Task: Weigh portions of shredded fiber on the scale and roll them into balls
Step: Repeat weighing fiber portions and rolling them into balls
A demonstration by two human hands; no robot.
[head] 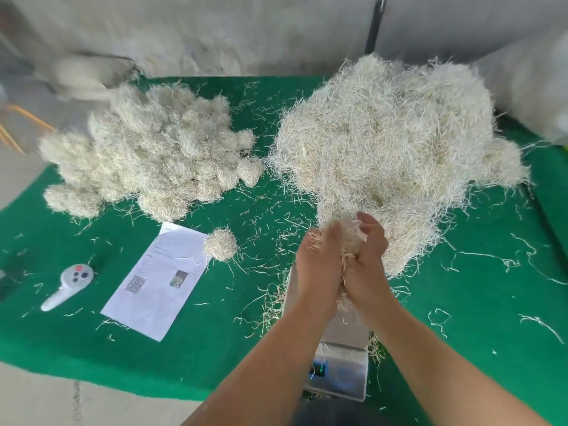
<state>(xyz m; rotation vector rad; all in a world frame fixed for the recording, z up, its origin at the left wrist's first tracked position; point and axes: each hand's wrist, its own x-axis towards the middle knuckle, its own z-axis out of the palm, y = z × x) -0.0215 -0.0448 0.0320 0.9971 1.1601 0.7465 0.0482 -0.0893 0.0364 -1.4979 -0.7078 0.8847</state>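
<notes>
Both hands raised together above the scale [338, 358], palms facing each other. Left hand [319, 269] and right hand [368, 262] are cupped around a small wad of shredded fiber [345, 233]; fingers of both curl over it, with strands sticking out at the top and between the palms. The wad looks pressed between the two palms, though its lower part is hidden by the hands.

The scale sits on the green mat [215, 348] directly under the forearms; its lit display [318, 371] faces the near edge, reading too blurred to make out. Loose strands lie around the scale's platform.

Large loose pile of fiber [393, 149] just beyond the hands, its near edge touching or almost touching the right hand's fingers. Heap of finished balls [153, 149] to the far left, well apart from the hands. One single ball [220, 244] lies alone, left of the hands, touching the corner of a printed paper sheet [156, 281]. White handheld remote [69, 284] left of the sheet. Stray strands scattered across the mat.
</notes>
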